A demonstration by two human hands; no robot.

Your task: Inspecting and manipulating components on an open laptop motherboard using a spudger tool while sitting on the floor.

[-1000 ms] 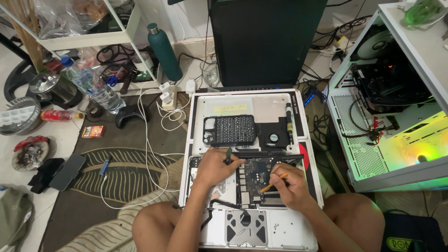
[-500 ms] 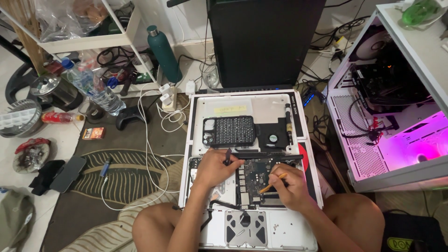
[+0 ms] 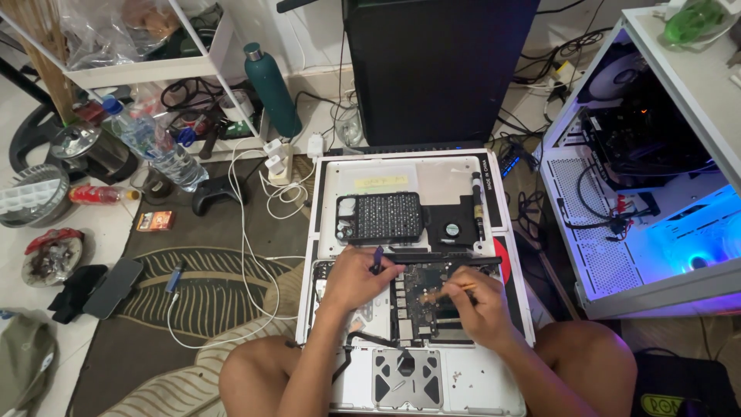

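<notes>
The opened laptop shell [image 3: 494, 386] is pale silver, its circuit board [image 3: 421, 297] dark green-black, and the bit case [image 3: 382, 218] on the lid is black, dotted with rows of tiny silver tips. The rug [image 3: 208, 289] underneath is dark brown with a cream leaf pattern. The water bottle [image 3: 272, 90] is teal, and the white computer case [image 3: 656, 193] glows blue inside.

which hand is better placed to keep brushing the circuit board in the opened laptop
Right: the right hand holds the thin wooden-handled brush with its tip on the dark circuit board; the left hand grips a small dark tool.
</notes>
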